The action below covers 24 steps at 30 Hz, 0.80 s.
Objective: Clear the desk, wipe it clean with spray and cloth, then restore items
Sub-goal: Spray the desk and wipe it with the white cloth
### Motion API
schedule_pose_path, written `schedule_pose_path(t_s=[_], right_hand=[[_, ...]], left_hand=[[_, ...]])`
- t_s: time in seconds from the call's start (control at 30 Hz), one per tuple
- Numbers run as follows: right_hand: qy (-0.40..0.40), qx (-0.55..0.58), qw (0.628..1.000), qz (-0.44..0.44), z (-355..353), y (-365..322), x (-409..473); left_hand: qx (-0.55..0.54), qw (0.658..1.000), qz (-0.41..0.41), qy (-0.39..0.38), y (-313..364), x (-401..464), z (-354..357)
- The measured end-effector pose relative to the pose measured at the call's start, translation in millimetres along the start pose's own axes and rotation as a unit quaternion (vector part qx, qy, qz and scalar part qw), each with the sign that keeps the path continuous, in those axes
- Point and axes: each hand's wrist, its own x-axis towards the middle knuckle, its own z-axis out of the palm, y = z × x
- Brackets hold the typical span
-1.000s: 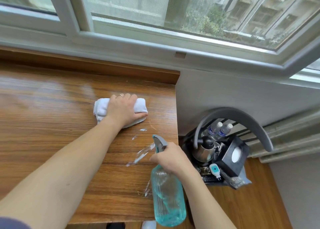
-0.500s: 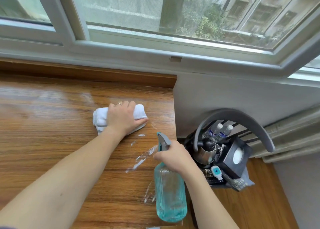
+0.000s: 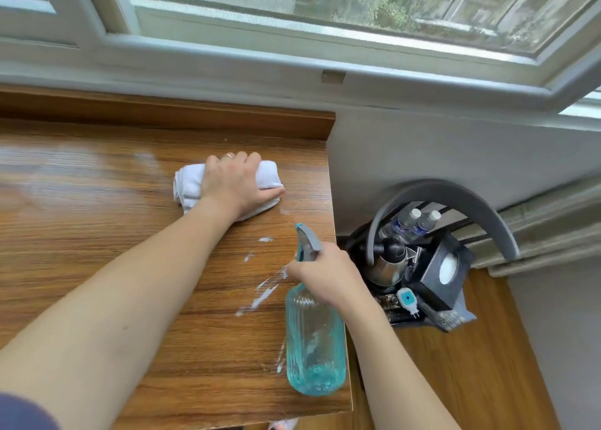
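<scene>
A wooden desk (image 3: 97,234) stands below a window (image 3: 325,6), its right edge beside a pale wall; the visible top bears no objects except those in hand. The left hand (image 3: 235,185) lies palm down on a folded white cloth (image 3: 190,187) near the far right corner of the desk, fingers curled over its far edge and pressing it to the wood. The right hand (image 3: 325,275) grips the neck of a blue-tinted spray bottle (image 3: 313,341), held above the near right corner with its grey trigger head (image 3: 309,242) aimed toward the cloth. White streaks of liquid (image 3: 263,291) lie on the wood between cloth and bottle, not yet wiped. The cleared items, including a kettle (image 3: 388,263), two water bottles (image 3: 409,224) and a black tissue box (image 3: 445,267), sit together on a chair (image 3: 487,208) just right of the desk. Clearing therefore appears complete; wiping is under way, with the wet patch outstanding; restoring the items has not begun.
</scene>
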Motion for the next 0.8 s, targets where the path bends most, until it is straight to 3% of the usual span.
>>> schedule_pose_path(t_s=[0.2,0.57,0.8], right_hand=[[0.011,-0.009,1.000,-0.008,4,7,-19],[-0.009,-0.028,0.999,-0.022,12,15,-53],[-0.015,-0.039,0.999,-0.009,20,21,-52]], left_hand=[[0.003,1.000,-0.004,-0.013,3,-16,-9],[-0.015,0.999,0.024,0.035,35,-147,-12],[-0.021,0.997,0.050,0.053,30,-137,-11]])
